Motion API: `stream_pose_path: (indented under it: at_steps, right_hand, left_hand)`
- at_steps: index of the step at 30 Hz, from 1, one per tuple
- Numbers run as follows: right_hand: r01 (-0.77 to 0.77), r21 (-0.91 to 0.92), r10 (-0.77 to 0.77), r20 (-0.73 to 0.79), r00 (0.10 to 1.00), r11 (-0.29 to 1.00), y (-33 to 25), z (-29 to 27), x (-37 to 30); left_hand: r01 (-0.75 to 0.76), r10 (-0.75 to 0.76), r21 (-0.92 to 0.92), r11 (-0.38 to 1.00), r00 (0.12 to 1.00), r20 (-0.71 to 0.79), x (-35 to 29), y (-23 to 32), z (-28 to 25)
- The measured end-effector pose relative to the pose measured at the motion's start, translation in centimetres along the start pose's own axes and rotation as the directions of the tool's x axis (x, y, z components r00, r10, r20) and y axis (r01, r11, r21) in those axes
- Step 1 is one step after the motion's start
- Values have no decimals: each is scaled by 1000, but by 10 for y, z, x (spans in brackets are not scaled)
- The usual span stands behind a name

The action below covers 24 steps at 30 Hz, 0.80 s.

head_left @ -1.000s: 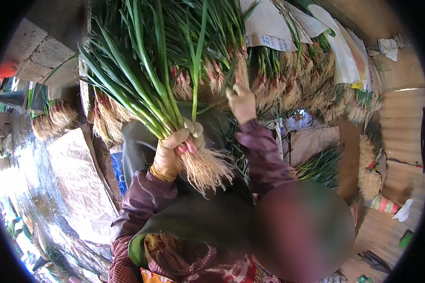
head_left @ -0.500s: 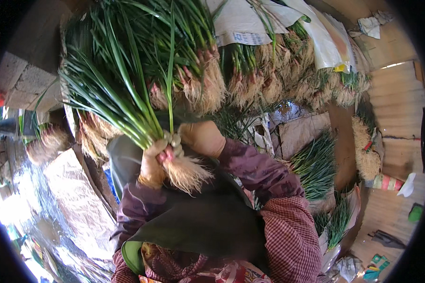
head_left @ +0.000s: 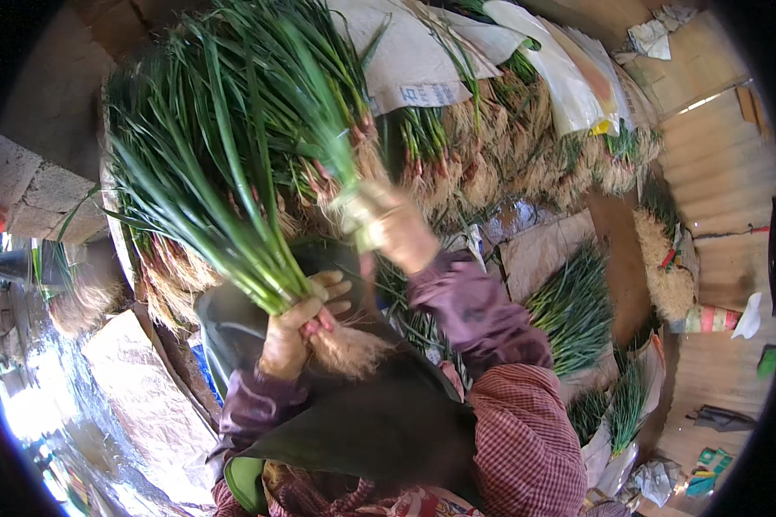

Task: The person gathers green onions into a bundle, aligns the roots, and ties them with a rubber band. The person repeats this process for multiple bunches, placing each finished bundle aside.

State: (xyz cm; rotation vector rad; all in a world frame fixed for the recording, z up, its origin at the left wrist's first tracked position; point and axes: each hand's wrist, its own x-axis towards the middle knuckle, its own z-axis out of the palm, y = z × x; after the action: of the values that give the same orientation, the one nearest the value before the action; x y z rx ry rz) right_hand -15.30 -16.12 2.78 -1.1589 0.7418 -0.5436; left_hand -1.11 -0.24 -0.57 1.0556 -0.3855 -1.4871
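My left hand is closed round a bunch of spring onions near its pink bases. The long green leaves point up and to the left, and pale roots hang out to the right of the fist. Up and to the right, my right hand is smeared by motion. A blurred green streak of spring onion leaf runs into its fingers and a pinkish end shows below them, so it appears to grip a stalk or a few. Behind both hands lies a large heap of spring onions, roots toward me.
White sacking and a plastic sheet cover further rooted bunches at the back. More greens lie at right on sacking. A dark apron covers my lap. A pale sack lies on wet ground at left.
My right hand has moved up and away from the bunch, a blurred green stalk with it. The left hand and its bunch have sunk slightly, and its fingers have loosened somewhat.
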Motion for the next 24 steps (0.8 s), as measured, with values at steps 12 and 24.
stream_pose_path:
  at_steps: [12, 24]
  right_hand:
    - [-239, -969, -179, -247, 952, 66, -19, -73, 167]
    - [116, -854, -224, -1, 975, 508, 42, 1, 42]
  left_hand:
    - [-38, 46, -247, 968, 999, 25, 20, 13, -12]
    - [69, -67, 19, 997, 995, -78, 46, 23, 12]
